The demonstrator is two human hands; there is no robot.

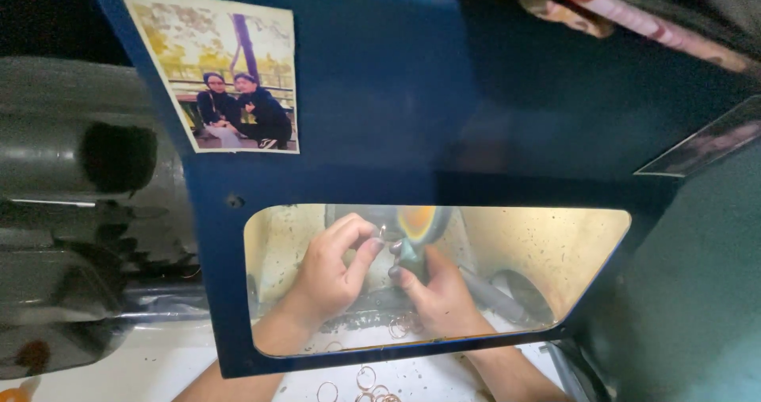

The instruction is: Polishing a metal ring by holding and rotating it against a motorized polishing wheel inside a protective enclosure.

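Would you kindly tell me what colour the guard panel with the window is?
Dark blue guard panel; the head view shows it best.

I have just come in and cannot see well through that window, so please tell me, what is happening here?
A person works with both hands inside a blue box, seen through its clear window. The left hand and the right hand pinch a small ring against a spinning wheel under warm light. More thin rings lie on the white surface below. A photo is stuck to the box, and a grey motor sits to the left.
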